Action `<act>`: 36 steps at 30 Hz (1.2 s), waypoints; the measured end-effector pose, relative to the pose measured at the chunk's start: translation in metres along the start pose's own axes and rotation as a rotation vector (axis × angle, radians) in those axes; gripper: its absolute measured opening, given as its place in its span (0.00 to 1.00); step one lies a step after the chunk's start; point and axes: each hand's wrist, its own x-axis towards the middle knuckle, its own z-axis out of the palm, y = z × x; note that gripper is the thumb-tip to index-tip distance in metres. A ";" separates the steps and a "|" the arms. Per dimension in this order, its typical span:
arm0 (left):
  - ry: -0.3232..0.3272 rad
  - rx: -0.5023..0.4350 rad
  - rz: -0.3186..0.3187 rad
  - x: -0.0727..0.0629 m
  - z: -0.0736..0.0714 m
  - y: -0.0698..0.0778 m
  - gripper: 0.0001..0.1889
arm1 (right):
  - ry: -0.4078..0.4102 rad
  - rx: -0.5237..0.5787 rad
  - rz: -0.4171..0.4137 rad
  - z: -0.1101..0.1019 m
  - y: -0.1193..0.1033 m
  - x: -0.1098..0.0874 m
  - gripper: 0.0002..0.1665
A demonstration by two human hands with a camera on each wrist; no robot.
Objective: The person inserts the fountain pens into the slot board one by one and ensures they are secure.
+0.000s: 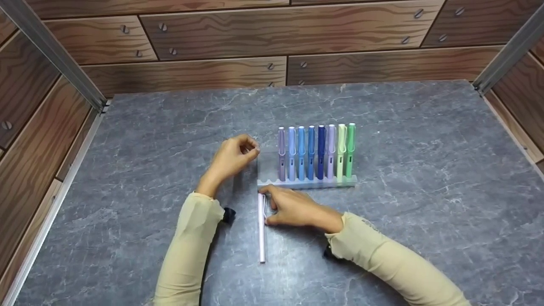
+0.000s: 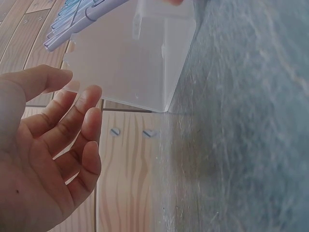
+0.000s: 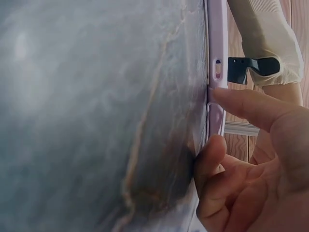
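A clear pen stand (image 1: pixel 268 168) holds several capped pens (image 1: pixel 321 153) upright in a row, in purple, blues, lilac, pale green and green. Its left slots hold no pens. My left hand (image 1: pixel 233 156) is at the stand's upper left corner, which the thumb and index finger pinch in the left wrist view; the other fingers are loosely bent. A pale lilac pen (image 1: pixel 262 240) lies on the table before the stand, its clip end toward it. My right hand (image 1: pixel 293 208) holds this pen near that end, thumb at its side and index finger at its tip.
The grey marbled table (image 1: pixel 403 170) extends around the stand on all sides. Wood-patterned panels (image 1: pixel 221 34) rise behind and at both sides, with metal posts (image 1: pixel 63 55) at the back corners. Black straps (image 1: pixel 228 215) show by the wrists.
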 end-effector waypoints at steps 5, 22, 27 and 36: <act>-0.001 -0.005 -0.001 0.000 0.000 0.000 0.08 | 0.003 -0.028 0.018 0.001 -0.002 0.000 0.42; -0.009 -0.015 -0.015 -0.001 -0.001 0.003 0.07 | 0.039 -0.020 -0.023 0.001 -0.002 -0.004 0.38; -0.007 -0.010 -0.020 -0.001 -0.001 0.002 0.07 | 0.031 0.099 -0.026 -0.003 -0.002 -0.004 0.39; -0.007 -0.004 -0.025 0.000 -0.001 0.002 0.07 | -0.026 0.398 -0.057 -0.012 0.000 -0.007 0.38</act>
